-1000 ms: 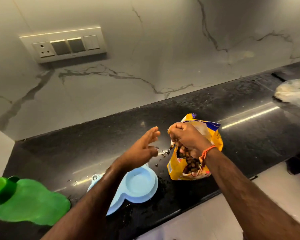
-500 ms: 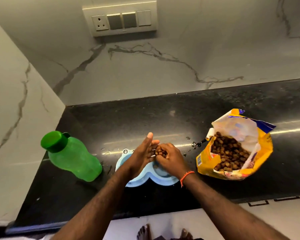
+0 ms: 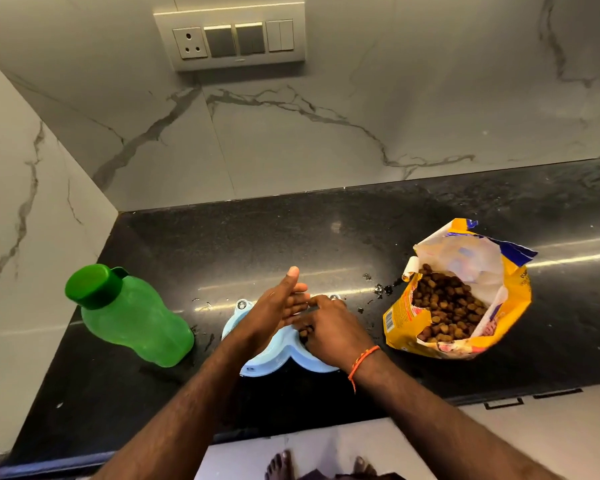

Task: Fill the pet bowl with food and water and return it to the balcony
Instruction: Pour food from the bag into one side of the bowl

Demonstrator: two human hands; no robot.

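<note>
**Kibble going into the blue bowl**

On the black counter (image 3: 291, 237), near its front edge, the pale blue pet bowl (image 3: 257, 367) is sitting flat, mostly hidden under two hands. From the head camera, the only view, the right hand (image 3: 329, 332) is hovering over the bowl's right-hand well with fingers curled around a small clutch of brown kibble (image 3: 305, 330), seemingly letting it drop in. The left hand (image 3: 278, 306) is standing edge-on beside it, fingers straight and relaxed, gripping nothing and acting as a fence over the left well.

Just right of the bowl, the yellow food bag (image 3: 465, 348) is lying open with kibble showing at its mouth; a few crumbs are scattered between the two. Left of the bowl, a green water bottle (image 3: 132, 320) is leaning with its cap on, so water looks not yet poured.

The bowl appears to be light, stiff plastic, likely slippery on the wet-looking stone. Once water is in, it will probably be sloshing, so taking it by both outer rims and keeping it level seems wisest.
</note>
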